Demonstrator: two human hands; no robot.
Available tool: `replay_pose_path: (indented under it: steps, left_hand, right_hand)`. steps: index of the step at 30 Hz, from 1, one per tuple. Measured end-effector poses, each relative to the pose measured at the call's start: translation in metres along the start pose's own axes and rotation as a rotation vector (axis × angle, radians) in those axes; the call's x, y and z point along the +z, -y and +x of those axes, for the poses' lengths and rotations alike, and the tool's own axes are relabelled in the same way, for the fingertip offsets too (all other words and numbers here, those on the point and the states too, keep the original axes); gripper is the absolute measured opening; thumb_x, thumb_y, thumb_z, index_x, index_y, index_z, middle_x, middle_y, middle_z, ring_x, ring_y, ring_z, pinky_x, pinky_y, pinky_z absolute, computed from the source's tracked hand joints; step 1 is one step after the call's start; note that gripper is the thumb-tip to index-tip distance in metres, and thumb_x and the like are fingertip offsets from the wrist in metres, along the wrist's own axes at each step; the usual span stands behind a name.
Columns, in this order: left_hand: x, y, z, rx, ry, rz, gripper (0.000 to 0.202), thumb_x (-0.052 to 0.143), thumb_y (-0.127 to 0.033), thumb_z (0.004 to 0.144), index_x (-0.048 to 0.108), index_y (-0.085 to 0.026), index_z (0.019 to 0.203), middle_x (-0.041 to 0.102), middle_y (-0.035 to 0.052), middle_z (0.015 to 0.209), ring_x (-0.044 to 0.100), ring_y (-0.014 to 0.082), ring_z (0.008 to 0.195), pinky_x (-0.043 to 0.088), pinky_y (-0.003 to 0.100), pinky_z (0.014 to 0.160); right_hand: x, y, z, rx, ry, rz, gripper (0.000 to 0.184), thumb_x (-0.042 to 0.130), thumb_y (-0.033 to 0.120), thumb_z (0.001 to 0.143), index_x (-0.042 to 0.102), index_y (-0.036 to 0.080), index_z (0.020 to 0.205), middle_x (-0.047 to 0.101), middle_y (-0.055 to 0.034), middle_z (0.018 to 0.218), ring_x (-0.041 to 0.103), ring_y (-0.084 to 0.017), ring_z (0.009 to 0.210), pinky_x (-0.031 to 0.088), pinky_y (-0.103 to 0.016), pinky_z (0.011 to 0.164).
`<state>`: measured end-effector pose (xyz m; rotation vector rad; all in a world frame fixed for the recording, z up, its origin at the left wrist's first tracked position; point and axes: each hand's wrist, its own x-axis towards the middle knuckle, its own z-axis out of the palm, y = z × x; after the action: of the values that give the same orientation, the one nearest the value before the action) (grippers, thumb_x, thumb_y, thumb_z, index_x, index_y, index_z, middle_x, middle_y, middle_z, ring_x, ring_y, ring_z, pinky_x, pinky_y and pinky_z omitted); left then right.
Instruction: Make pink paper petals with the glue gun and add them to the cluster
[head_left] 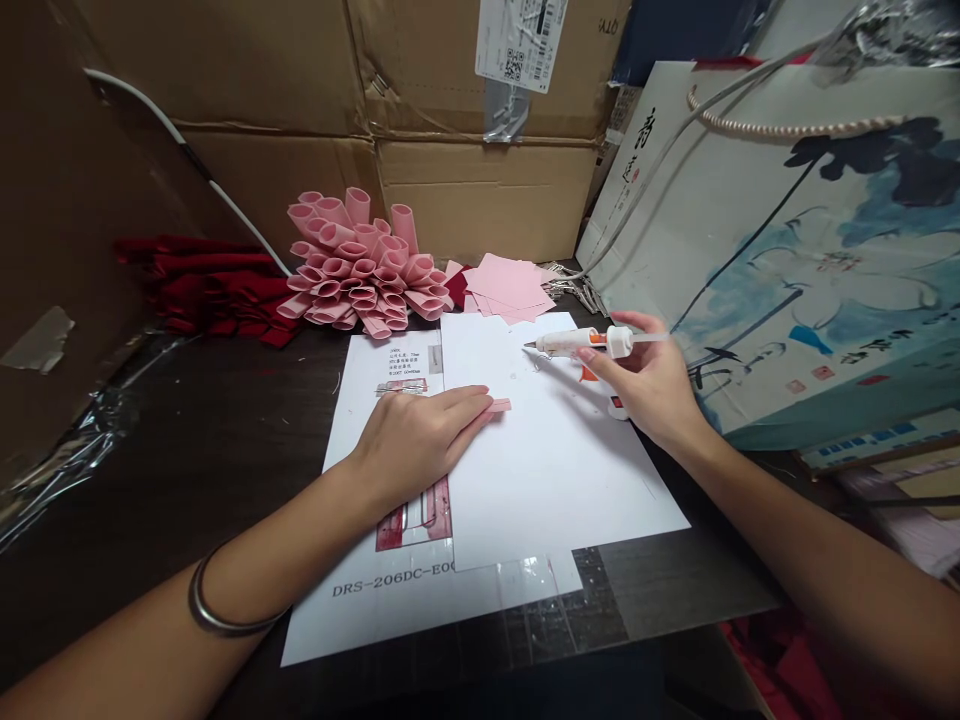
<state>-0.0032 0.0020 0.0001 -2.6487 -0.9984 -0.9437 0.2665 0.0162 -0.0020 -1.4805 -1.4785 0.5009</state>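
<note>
Left hand (416,425): over pink piece (501,405) | right hand (651,380): around glue gun (564,344)

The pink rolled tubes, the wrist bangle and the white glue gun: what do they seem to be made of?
Pink rolled tubes: probably felt or similar matte sheet, judging by their dull, soft-looking surfaces. Wrist bangle: likely polished metal, silver-grey with bright highlights. White glue gun: apparently smooth hard plastic in white and orange; its grey pointed tip may be metal.

Cardboard cartons (240,60) bound the dark tabletop (187,430) behind and at left; a flower-printed paper bag (757,235), right.
</note>
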Motion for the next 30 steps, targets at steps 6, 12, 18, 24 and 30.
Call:
replay_pose_path:
  steps: [6,12,18,24,30]
  left_hand:
    - [-0.001,0.002,-0.001,0.048,-0.087,-0.092,0.016,0.061,-0.022,0.092,0.07,-0.02,0.105,0.077,-0.0008,0.099,0.074,0.0141,0.081,0.051,0.021,0.055]
    - [-0.003,0.001,-0.002,-0.01,-0.142,-0.369,0.024,0.061,-0.013,0.089,0.068,-0.017,0.112,0.075,0.0041,0.106,0.072,0.0172,0.097,0.059,0.025,0.075]
    - [-0.009,-0.002,-0.005,-0.202,-0.129,-0.727,0.024,0.064,-0.015,0.087,0.07,-0.019,0.11,0.073,0.0056,0.112,0.07,0.0173,0.102,0.06,0.022,0.073]
    - [-0.009,-0.004,-0.006,-0.205,-0.112,-0.802,0.026,0.064,-0.011,0.085,0.071,-0.018,0.108,0.073,0.007,0.11,0.067,0.0202,0.108,0.062,0.023,0.074]
    - [-0.009,-0.004,-0.006,-0.11,-0.104,-0.763,0.031,0.063,-0.005,0.083,0.07,-0.019,0.109,0.073,0.0058,0.111,0.069,0.0196,0.106,0.062,0.026,0.08]
  right_hand:
    - [-0.004,0.014,-0.003,-0.391,-0.311,0.029,0.063,0.076,0.034,0.075,0.043,0.028,0.128,0.054,-0.0131,0.13,0.058,-0.03,0.113,0.049,-0.053,0.095]
    - [0.0,0.053,-0.027,-0.735,-0.151,0.061,0.051,0.069,0.008,0.074,0.053,0.026,0.119,0.06,-0.0062,0.105,0.063,-0.023,0.087,0.054,-0.042,0.077]
    - [0.018,0.075,-0.045,-0.534,0.27,0.052,0.051,0.074,0.015,0.073,0.054,0.02,0.12,0.056,-0.0025,0.094,0.042,-0.009,0.054,0.042,-0.03,0.053]
    - [0.031,0.058,-0.042,-0.742,0.206,0.089,0.021,0.069,0.012,0.08,0.064,0.017,0.099,0.06,0.0031,0.068,0.04,-0.008,0.048,0.035,-0.024,0.046]
    - [0.032,0.06,-0.042,-0.852,0.169,0.107,0.019,0.063,0.006,0.081,0.068,0.018,0.095,0.071,-0.0005,0.073,0.058,-0.011,0.055,0.048,-0.024,0.052]
